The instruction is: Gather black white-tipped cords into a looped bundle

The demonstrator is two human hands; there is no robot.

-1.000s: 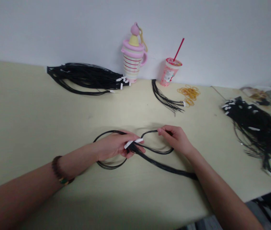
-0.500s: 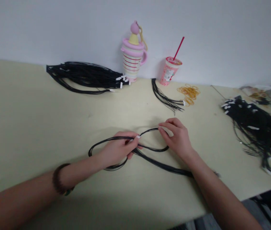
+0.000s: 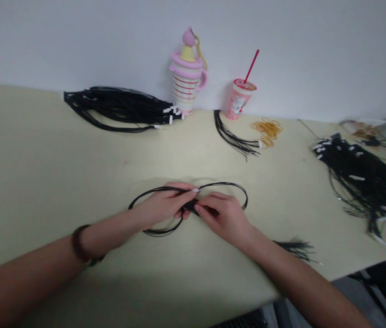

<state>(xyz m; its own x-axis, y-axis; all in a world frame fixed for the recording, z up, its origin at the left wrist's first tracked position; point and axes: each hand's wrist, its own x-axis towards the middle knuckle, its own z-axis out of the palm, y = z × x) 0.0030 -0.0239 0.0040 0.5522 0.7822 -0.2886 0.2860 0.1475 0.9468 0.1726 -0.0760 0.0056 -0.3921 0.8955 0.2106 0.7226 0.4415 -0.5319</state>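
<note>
A bundle of thin black cords (image 3: 237,191) lies in two loops on the cream table (image 3: 43,159), one loop to each side of my hands. My left hand (image 3: 160,207) is closed on the cords where the loops cross, with a small white tag at its fingertips. My right hand (image 3: 225,218) is closed on the same crossing point, its fingertips touching my left hand's. The cords' loose ends (image 3: 297,248) trail out to the right under my right forearm.
A large pile of black cords (image 3: 118,107) lies at the back left, a small bunch (image 3: 234,139) at the back middle, another big pile (image 3: 363,177) at the right. A pink striped cup (image 3: 186,77), a drink cup with a red straw (image 3: 239,98) and rubber bands (image 3: 268,130) stand by the wall.
My right hand has moved left from the far side of the right loop to the crossing point beside my left hand. The loose tail has slid left across the table.
</note>
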